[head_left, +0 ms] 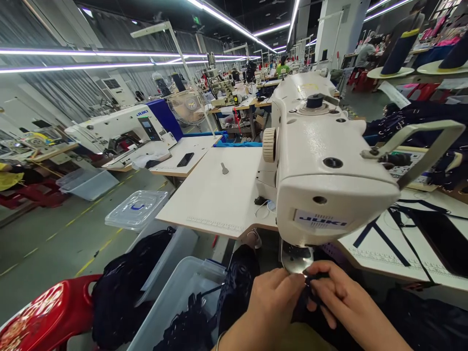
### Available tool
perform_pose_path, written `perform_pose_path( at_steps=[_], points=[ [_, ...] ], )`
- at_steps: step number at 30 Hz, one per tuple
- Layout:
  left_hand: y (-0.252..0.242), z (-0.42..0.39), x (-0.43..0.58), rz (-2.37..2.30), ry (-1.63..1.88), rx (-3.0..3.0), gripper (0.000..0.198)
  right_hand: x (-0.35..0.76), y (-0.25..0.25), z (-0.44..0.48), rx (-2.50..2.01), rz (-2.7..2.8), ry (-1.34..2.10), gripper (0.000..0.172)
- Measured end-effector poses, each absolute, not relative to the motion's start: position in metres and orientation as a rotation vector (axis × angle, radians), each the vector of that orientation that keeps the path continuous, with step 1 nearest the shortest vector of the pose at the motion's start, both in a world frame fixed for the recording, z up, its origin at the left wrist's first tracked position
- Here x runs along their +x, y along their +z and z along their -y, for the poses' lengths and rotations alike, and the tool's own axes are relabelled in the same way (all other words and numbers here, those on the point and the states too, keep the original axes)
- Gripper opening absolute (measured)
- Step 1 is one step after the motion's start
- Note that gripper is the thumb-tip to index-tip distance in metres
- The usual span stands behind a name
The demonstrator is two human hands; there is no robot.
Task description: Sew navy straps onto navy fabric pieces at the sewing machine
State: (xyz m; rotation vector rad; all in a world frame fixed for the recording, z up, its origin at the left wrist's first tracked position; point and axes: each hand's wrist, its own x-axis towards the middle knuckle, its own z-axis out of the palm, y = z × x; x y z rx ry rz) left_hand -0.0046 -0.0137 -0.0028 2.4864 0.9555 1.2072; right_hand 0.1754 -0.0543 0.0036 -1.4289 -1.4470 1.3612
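Note:
A white JUKI sewing machine (325,195) stands right in front of me, its head pointing my way. Below it juts a shiny metal plate (297,258). My left hand (272,300) is closed at the near edge of this plate, thumb and fingers pinched together. Just to its right, my right hand (341,295) pinches the same dark navy strap (313,282). Most of the strap is hidden by my fingers, and whether it touches the plate I cannot tell.
Beside my left arm stands a clear plastic bin (183,278) of navy straps. A red stool (54,312) is at lower left. On the white table (208,195) lies a flat metal piece (224,168). Navy strips (383,241) and a dark phone-like slab (438,239) lie at right.

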Motion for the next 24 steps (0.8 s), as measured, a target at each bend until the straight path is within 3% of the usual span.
perform_pose_path(
  at_steps=[5, 11, 16, 20, 24],
  points=[
    [0.001, 0.011, -0.006, -0.837, 1.283, 2.831, 0.021, 0.181, 0.002, 0.049, -1.382, 1.719, 1.131, 0.027],
    [0.000, 0.015, -0.014, -0.766, 0.905, 2.915, 0.033, 0.183, 0.004, 0.047, -1.200, 2.013, 0.683, 0.017],
    [0.011, 0.019, -0.010, -0.791, 0.670, 2.631, 0.018, 0.179, 0.005, 0.047, -1.282, 2.016, 0.541, 0.020],
    [0.024, 0.019, -0.007, -0.803, 0.653, 2.313, 0.018, 0.182, 0.001, 0.049, -1.433, 1.934, 0.671, 0.017],
    [0.026, 0.016, -0.013, -0.626, 0.761, 2.132, 0.019, 0.187, 0.007, 0.048, -1.456, 1.783, 1.204, 0.012]
  ],
)
